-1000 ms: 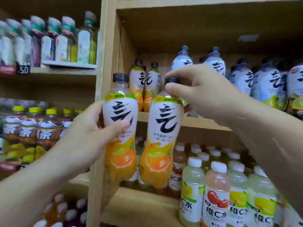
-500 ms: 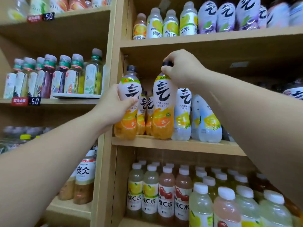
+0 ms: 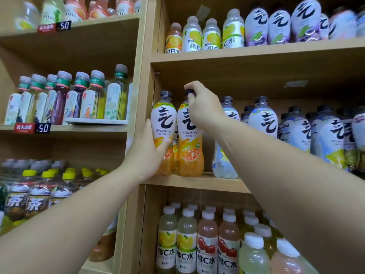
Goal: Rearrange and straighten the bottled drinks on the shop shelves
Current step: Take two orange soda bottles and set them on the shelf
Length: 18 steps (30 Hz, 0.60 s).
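Note:
Two orange sparkling-drink bottles stand side by side at the left end of the middle wooden shelf (image 3: 197, 181). My left hand (image 3: 147, 153) wraps the lower body of the left orange bottle (image 3: 164, 125). My right hand (image 3: 203, 107) grips the black cap and neck of the right orange bottle (image 3: 189, 151) from above. Both bottles are upright, bases on the shelf board, labels facing out. More orange bottles stand behind them, mostly hidden.
White-and-yellow bottles of the same brand (image 3: 264, 123) fill the shelf to the right. Vitamin-water bottles (image 3: 207, 248) crowd the shelf below, others (image 3: 211, 36) stand above. A wooden upright (image 3: 142, 76) divides off the left bay of tea bottles (image 3: 88, 97) with price tags.
Both hands carried the two orange bottles up from in front of the lower shelf and set them on the middle shelf's left end. The view tilted upward.

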Motion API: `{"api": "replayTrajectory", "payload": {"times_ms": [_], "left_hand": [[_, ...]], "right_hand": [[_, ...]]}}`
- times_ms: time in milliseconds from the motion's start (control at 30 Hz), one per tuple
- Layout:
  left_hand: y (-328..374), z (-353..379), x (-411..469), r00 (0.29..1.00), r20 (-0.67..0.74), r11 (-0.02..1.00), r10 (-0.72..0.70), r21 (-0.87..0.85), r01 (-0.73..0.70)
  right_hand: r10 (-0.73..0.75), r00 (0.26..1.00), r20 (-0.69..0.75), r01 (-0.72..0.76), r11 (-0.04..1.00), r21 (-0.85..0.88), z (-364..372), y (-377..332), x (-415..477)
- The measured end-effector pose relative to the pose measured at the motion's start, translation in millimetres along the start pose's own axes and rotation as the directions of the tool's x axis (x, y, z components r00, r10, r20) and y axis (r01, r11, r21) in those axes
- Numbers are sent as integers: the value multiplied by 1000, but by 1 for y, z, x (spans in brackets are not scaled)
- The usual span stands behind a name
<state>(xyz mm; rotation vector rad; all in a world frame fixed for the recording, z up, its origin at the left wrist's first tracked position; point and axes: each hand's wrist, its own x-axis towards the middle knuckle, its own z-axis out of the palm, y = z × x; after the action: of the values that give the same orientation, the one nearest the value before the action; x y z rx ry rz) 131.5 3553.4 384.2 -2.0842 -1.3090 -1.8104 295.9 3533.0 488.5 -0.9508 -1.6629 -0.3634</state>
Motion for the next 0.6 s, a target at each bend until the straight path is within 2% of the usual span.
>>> {"api": "replayTrajectory", "payload": {"times_ms": [133, 267, 467, 600], "left_hand": [[-5, 5, -9, 994, -65, 995, 87, 49, -84], [-11, 1, -26, 979, -7, 978, 206, 36, -205], [-19, -2, -34, 975, 19, 969, 219, 110, -220], [-9, 0, -28, 985, 32, 971, 168, 168, -171]], "right_hand": [[101, 994, -30, -96, 984, 152, 19, 4, -22], [131, 987, -90, -107, 967, 232, 27, 15, -54], [188, 978, 90, -198, 974, 114, 30, 25, -95], [255, 948, 191, -264, 964, 23, 23, 21, -105]]}}
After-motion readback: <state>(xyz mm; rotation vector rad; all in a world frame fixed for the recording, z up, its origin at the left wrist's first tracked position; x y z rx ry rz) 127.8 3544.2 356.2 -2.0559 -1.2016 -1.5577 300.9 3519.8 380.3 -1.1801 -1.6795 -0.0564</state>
